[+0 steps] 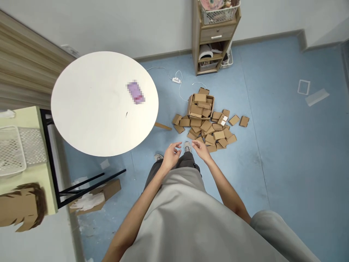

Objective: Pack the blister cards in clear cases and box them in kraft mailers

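Observation:
In front of my waist, my left hand [172, 154] hangs with its fingers apart and bent, holding nothing. Facing it, my right hand [200, 149] also has loosely curled fingers with nothing in them. A gap lies between the two hands, and one shoe [187, 146] shows through it. Beyond my right hand, a heap of small brown cardboard boxes [206, 126] is spread over the floor. Several more boxes fill an open carton [190, 106] at the heap's far side. Neither hand touches a box.
A round white table [95, 105] stands at the left with a blurred purple item [136, 92] on it. Behind the heap is a wooden shelf unit [195, 40]. A white power strip [176, 80] and cables lie on the floor. A yellow-topped table [40, 145] is far left.

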The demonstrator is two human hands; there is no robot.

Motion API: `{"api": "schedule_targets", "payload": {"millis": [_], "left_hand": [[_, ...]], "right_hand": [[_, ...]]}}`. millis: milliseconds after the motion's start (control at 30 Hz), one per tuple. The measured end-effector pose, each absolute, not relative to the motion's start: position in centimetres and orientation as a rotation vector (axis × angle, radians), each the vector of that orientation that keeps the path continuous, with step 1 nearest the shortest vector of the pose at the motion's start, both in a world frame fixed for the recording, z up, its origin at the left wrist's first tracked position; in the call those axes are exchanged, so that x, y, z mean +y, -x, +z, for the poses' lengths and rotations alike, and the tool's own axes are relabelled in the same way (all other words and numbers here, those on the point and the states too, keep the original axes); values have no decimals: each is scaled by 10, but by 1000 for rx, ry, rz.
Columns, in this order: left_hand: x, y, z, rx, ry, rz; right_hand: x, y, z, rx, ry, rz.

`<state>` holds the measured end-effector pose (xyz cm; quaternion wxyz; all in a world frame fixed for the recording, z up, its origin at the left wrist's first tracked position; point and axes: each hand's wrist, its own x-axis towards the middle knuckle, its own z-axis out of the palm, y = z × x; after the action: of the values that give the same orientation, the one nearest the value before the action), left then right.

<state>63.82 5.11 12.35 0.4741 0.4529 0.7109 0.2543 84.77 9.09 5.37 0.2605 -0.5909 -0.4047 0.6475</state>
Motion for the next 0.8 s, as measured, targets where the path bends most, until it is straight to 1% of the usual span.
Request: {"api": "schedule_targets", "payload": {"millis": [200, 433, 633, 800], "left_hand": [[46, -616, 123, 1752, -1039, 751], [38, -567, 135, 1734, -1063, 943], [8, -474, 148, 1658, -1053, 1130], [-35, -379, 157, 1673, -938, 1258]], "right_hand": [[100, -799, 78, -1236, 1462, 1816], [87, -716, 124, -1333, 1254, 1901], [59, -617, 158, -1420, 1217, 1903], [23, -516, 171, -1478, 1178, 1968]]}}
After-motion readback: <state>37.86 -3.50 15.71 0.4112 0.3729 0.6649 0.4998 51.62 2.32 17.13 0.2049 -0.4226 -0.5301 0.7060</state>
